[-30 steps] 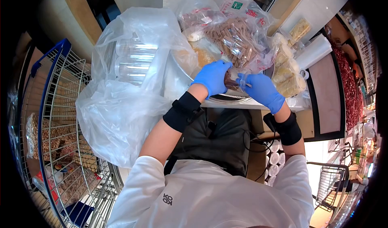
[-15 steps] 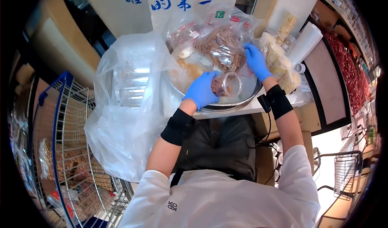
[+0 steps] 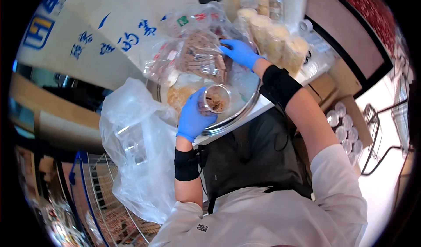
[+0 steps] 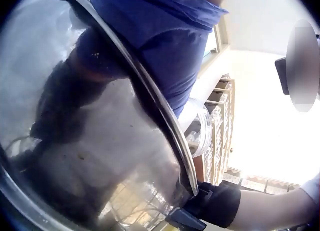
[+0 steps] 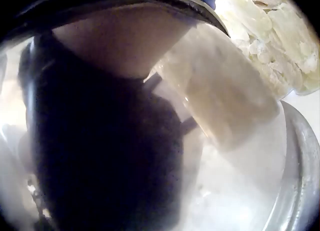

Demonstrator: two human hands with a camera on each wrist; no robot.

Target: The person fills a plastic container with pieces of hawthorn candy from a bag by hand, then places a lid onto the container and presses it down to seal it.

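Observation:
My left hand (image 3: pixel 195 117), in a blue glove, grips a clear plastic jar (image 3: pixel 218 86) by its side. Some brown dried strips (image 3: pixel 215 103) lie inside, and the jar's mouth faces up toward the head camera. In the left wrist view the jar (image 4: pixel 201 128) shows beyond the glove. My right hand (image 3: pixel 242 54), also gloved in blue, reaches to the right edge of a clear bag holding a heap of brown strips (image 3: pixel 201 56). Something dark shows by its fingertips; I cannot tell whether they pinch it. Under both hands sits a round metal tray (image 3: pixel 256 100).
Lidded jars of pale slices (image 3: pixel 277 39) stand right of the tray. A large clear bag (image 3: pixel 144 155) with clear containers lies at the left, above a wire shopping cart (image 3: pixel 98 181). A box of several clear jars (image 3: pixel 346 128) is low at the right. A white board (image 3: pixel 109 23) rises behind.
Both hands were together at the jar; the right hand has left it for the strips' bag. The left hand keeps the jar, now tilted mouth up. The head view has turned right.

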